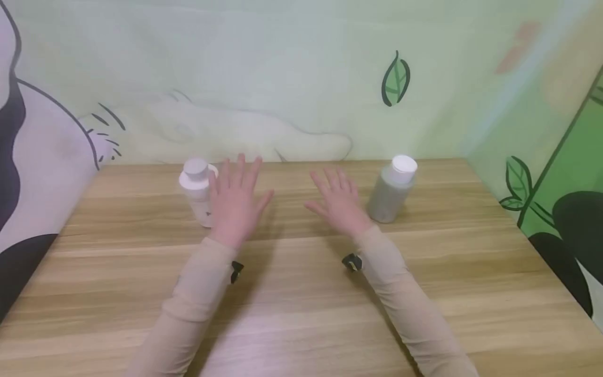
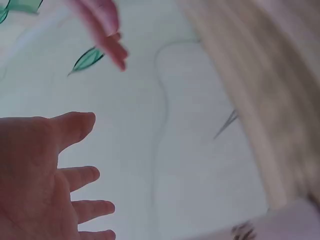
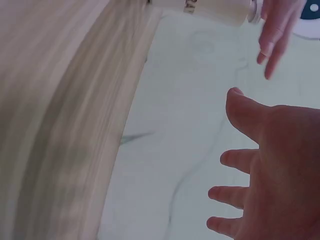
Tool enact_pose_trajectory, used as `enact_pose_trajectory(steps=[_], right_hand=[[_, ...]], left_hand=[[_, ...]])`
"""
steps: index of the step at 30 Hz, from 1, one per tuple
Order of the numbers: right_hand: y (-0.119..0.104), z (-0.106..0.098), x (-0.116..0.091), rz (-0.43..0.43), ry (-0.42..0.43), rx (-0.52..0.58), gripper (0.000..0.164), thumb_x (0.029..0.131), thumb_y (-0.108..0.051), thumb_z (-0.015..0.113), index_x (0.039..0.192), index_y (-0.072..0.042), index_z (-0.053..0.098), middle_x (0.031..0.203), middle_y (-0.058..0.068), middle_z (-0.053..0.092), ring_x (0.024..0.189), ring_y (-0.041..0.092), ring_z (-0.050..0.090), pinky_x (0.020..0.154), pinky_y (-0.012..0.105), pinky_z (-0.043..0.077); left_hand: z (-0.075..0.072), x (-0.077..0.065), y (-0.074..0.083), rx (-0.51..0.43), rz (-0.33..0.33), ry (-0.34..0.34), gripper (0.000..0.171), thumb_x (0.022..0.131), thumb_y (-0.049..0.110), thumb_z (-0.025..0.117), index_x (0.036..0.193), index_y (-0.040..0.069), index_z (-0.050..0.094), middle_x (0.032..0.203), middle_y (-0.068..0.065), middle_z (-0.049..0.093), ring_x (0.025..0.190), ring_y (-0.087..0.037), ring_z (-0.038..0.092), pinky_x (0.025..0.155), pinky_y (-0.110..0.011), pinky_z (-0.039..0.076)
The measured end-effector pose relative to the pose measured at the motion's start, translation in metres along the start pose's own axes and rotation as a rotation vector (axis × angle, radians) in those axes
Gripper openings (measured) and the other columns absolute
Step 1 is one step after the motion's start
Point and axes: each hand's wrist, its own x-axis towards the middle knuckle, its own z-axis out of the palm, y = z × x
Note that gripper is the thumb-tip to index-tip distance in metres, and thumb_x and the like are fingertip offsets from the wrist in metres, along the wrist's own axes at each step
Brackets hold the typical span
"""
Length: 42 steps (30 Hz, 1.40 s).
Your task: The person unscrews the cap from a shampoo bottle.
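Observation:
My left hand (image 1: 234,212) is held over the table with fingers spread and nothing in it. Just left of it a white bottle (image 1: 199,203) with a pale grey cap stands upright, partly hidden by the hand. My right hand (image 1: 342,209) is likewise spread and holds nothing. A grey bottle (image 1: 390,195) with a white cap stands upright just to its right. In the left wrist view, part of a white bottle (image 2: 270,224) with dark print shows at the lower right. The right wrist view catches a white bottle (image 3: 215,9) along its top edge.
Both bottles stand on a wood-grain table (image 1: 292,314), towards its far edge. Behind the table hangs a pale green backdrop (image 1: 282,68) with drawn leaves and panda shapes. Small dark devices (image 1: 352,263) sit at both wrists.

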Motion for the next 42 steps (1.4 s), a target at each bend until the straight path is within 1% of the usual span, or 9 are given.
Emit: enact_pose_trajectory(steps=[5, 10, 15, 19, 23, 28, 36, 39, 42], right_hand=[[-0.020, -0.005, 0.015, -0.078, -0.034, 0.015, 0.071, 0.097, -0.046, 0.050, 0.155, -0.017, 0.019, 0.163, 0.015, 0.011, 0.150, 0.040, 0.005, 0.121, 0.058, 0.007], [-0.049, -0.011, 0.035, -0.128, -0.046, 0.057, 0.073, 0.097, -0.045, 0.051, 0.155, -0.018, 0.017, 0.164, 0.011, 0.011, 0.151, 0.037, 0.008, 0.121, 0.057, 0.009], [-0.073, -0.013, 0.051, -0.168, -0.068, 0.048, 0.072, 0.097, -0.048, 0.049, 0.155, -0.019, 0.018, 0.163, 0.011, 0.016, 0.150, 0.034, 0.014, 0.121, 0.054, 0.015], [-0.091, -0.015, 0.062, -0.210, -0.084, 0.033, 0.069, 0.098, -0.048, 0.048, 0.155, -0.019, 0.022, 0.158, 0.011, 0.029, 0.148, 0.030, 0.023, 0.123, 0.049, 0.015], [-0.116, -0.017, 0.073, -0.246, -0.106, 0.057, 0.068, 0.097, -0.049, 0.047, 0.154, -0.021, 0.024, 0.156, 0.010, 0.033, 0.146, 0.027, 0.030, 0.122, 0.048, 0.019], [-0.150, -0.021, 0.083, -0.288, -0.118, 0.070, 0.066, 0.098, -0.049, 0.047, 0.153, -0.022, 0.025, 0.156, 0.006, 0.035, 0.144, 0.024, 0.034, 0.117, 0.047, 0.030], [-0.178, -0.018, 0.093, -0.343, -0.098, 0.095, 0.059, 0.098, -0.037, 0.053, 0.151, -0.022, 0.032, 0.142, 0.004, 0.052, 0.126, 0.018, 0.053, 0.103, 0.037, 0.046], [-0.182, -0.015, 0.095, -0.355, -0.094, 0.073, 0.056, 0.098, -0.035, 0.053, 0.149, -0.021, 0.035, 0.137, 0.004, 0.055, 0.118, 0.016, 0.057, 0.096, 0.032, 0.050], [-0.185, -0.011, 0.097, -0.359, -0.085, 0.036, 0.053, 0.098, -0.034, 0.053, 0.147, -0.019, 0.038, 0.135, 0.004, 0.057, 0.114, 0.015, 0.058, 0.091, 0.029, 0.052]], left_hand=[[-0.024, 0.001, -0.017, -0.076, -0.031, 0.044, 0.068, 0.098, 0.048, 0.046, 0.155, 0.025, 0.017, 0.164, -0.013, 0.007, 0.151, -0.040, -0.002, 0.119, -0.061, -0.005], [-0.046, 0.000, -0.039, -0.160, -0.002, 0.085, 0.072, 0.095, 0.043, 0.054, 0.155, 0.025, 0.019, 0.162, -0.017, 0.012, 0.149, -0.044, 0.003, 0.118, -0.066, 0.000], [-0.061, -0.001, -0.067, -0.310, 0.004, 0.048, 0.084, 0.092, 0.042, 0.061, 0.156, 0.022, 0.011, 0.163, -0.018, 0.008, 0.148, -0.047, 0.002, 0.115, -0.070, 0.003], [-0.065, -0.001, -0.092, -0.423, -0.034, 0.019, 0.094, 0.088, 0.045, 0.065, 0.156, 0.026, 0.003, 0.164, -0.009, 0.005, 0.150, -0.042, 0.004, 0.114, -0.071, 0.008], [-0.065, 0.000, -0.111, -0.493, -0.088, -0.019, 0.101, 0.085, 0.051, 0.067, 0.155, 0.031, -0.003, 0.164, -0.006, 0.003, 0.150, -0.041, 0.009, 0.111, -0.073, 0.014], [-0.063, 0.000, -0.129, -0.605, -0.159, -0.143, 0.105, 0.082, 0.049, 0.072, 0.151, 0.044, -0.007, 0.164, -0.008, 0.004, 0.150, -0.041, 0.008, 0.108, -0.076, 0.014], [-0.044, 0.005, -0.150, -0.759, -0.099, -0.279, 0.106, 0.085, 0.032, 0.073, 0.152, 0.042, -0.008, 0.164, -0.007, 0.005, 0.151, -0.035, 0.012, 0.117, -0.064, 0.013], [-0.031, 0.008, -0.156, -0.801, -0.107, -0.323, 0.103, 0.084, 0.032, 0.074, 0.151, 0.046, -0.003, 0.165, -0.002, 0.008, 0.150, -0.034, 0.014, 0.115, -0.066, 0.019], [-0.016, 0.011, -0.160, -0.883, -0.098, -0.361, 0.097, 0.085, 0.028, 0.073, 0.153, 0.044, 0.005, 0.163, -0.001, 0.017, 0.149, -0.033, 0.019, 0.115, -0.065, 0.021]])
